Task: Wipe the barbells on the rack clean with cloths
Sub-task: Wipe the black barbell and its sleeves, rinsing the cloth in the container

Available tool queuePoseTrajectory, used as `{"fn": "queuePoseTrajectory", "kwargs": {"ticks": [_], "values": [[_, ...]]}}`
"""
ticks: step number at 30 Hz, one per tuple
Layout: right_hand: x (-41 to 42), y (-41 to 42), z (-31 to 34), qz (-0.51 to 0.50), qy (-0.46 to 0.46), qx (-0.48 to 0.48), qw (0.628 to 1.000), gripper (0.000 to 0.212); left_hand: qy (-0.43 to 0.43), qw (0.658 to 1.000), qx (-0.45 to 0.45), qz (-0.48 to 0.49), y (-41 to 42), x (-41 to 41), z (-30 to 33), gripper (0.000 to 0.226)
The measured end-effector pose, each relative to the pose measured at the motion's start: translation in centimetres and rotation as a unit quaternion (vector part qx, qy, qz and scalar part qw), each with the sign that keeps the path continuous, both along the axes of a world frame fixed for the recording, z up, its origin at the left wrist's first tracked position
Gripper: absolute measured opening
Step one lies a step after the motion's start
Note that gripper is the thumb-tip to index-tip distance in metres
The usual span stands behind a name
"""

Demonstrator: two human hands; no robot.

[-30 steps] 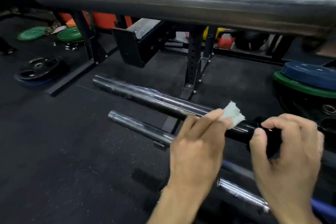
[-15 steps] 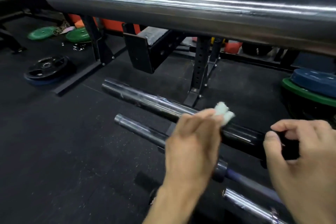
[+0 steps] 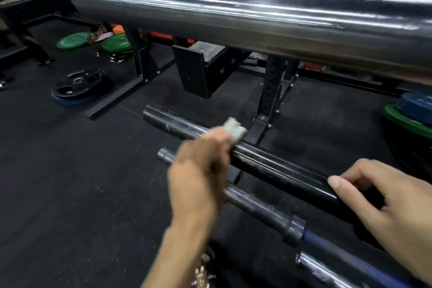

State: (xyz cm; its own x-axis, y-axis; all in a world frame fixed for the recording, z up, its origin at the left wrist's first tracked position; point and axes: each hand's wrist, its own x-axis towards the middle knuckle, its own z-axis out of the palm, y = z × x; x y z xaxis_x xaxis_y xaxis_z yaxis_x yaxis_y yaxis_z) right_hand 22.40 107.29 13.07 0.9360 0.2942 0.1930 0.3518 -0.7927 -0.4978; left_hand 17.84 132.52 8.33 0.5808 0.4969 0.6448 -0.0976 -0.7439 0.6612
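Presently the left hand (image 3: 198, 175) presses a small pale cloth (image 3: 235, 130) against the dark sleeve of the middle barbell (image 3: 280, 173); the fingers are curled over the cloth and the bar beneath it, though blur hides how each finger lies; the right hand (image 3: 383, 203) grips the same sleeve further along, thumb forward on its near face and fingers hooked over the top; the bar's long axis runs from upper left, at its free end, down to lower right toward the rack; the cloth sits part way along, with bare sleeve on both sides, and the free end lies up and left of the left fingers; judged from this, a stroke must follow that axis, and the left hand is the nearer to the free end, the right serving as a steadying hold; a thinner barbell (image 3: 254, 206) lies just beside and below, roughly parallel; a large chrome bar (image 3: 233, 14) crosses overhead, well apart; weight plates (image 3: 79, 86) rest on the floor at left
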Motion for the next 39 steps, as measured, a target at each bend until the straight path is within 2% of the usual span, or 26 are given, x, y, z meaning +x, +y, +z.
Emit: {"fn": "queuePoseTrajectory", "kwargs": {"ticks": [1,2,4,6,9,10,12,14,15,17,20,22,24,26,28,30,32,34,36,39], "values": [[-0.2,0.1,0.1,0.000,0.008,0.002,1.000,0.040,0.006,0.997,-0.028,0.072,2.2,0.1,-0.3,0.022],[-0.3,0.1,0.2,-0.002,0.016,0.001,1.000,0.040,0.027,0.994,-0.027,0.099,3.1,0.0,0.0,0.023],[-0.3,0.2,0.2,-0.001,0.030,-0.001,1.000,0.037,0.038,0.995,-0.019,0.091,2.4,-0.4,-0.3,0.025],[-0.1,0.1,0.2,0.007,0.028,-0.008,1.000,0.036,0.021,0.999,-0.041,0.018,-1.3,-0.7,-0.3,0.027],[0.2,0.1,0.1,0.020,0.027,-0.025,0.999,0.033,0.026,0.989,0.090,-0.111,-6.0,-1.6,0.3,0.024],[0.2,0.1,0.3,0.025,0.043,-0.033,0.998,0.034,0.034,0.986,0.102,-0.131,-5.8,-1.6,0.3,0.021],[0.0,0.4,0.9,0.037,0.081,-0.060,0.994,0.047,0.040,0.994,0.025,-0.097,-3.2,-0.9,0.1,0.022],[0.0,0.6,1.3,0.042,0.100,-0.080,0.991,0.056,0.039,0.998,-0.059,-0.002,0.7,-0.3,0.2,0.024],[-0.1,0.6,1.5,0.043,0.102,-0.088,0.990,0.059,0.051,0.996,-0.063,0.036,2.1,0.0,0.3,0.026],[-0.1,0.7,1.8,0.048,0.104,-0.104,0.988,0.062,0.061,0.996,-0.003,0.063,2.0,0.2,0.5,0.028],[0.0,1.1,2.1,0.050,0.102,-0.104,0.988,0.053,0.059,0.994,0.081,-0.041,-2.7,-0.6,0.5,0.024],[-0.1,1.2,2.2,0.045,0.103,-0.094,0.989,0.043,0.054,0.989,0.103,-0.089,-3.2,-0.8,0.5,0.018],[-0.1,1.1,2.1,0.045,0.105,-0.083,0.990,0.041,0.044,0.995,0.066,-0.058,0.2,0.0,0.0,0.016],[-0.1,1.0,2.1,0.053,0.110,-0.074,0.990,0.048,0.035,0.999,-0.019,0.036,4.3,0.7,0.0,0.016],[-0.1,0.9,2.0,0.052,0.114,-0.064,0.990,0.051,0.020,0.994,-0.068,0.086,5.4,0.8,-0.1,0.022],[-0.1,0.9,1.9,0.050,0.117,-0.059,0.990,0.052,0.036,0.998,-0.031,0.048,2.4,0.6,0.1,0.024],[-0.1,0.8,1.9,0.051,0.117,-0.060,0.990,0.051,0.039,0.997,0.051,-0.044,-1.5,-0.2,0.4,0.022],[-0.1,0.6,2.0,0.048,0.115,-0.063,0.990,0.051,0.060,0.987,0.115,-0.092,-2.5,-0.6,0.6,0.020],[-0.2,0.6,2.1,0.052,0.112,-0.067,0.990,0.050,0.072,0.991,0.094,-0.054,0.5,0.1,0.6,0.021],[-0.5,0.7,2.0,0.055,0.103,-0.074,0.990,0.044,0.075,0.994,0.013,0.077,5.2,0.4,1.1,0.027]]}}
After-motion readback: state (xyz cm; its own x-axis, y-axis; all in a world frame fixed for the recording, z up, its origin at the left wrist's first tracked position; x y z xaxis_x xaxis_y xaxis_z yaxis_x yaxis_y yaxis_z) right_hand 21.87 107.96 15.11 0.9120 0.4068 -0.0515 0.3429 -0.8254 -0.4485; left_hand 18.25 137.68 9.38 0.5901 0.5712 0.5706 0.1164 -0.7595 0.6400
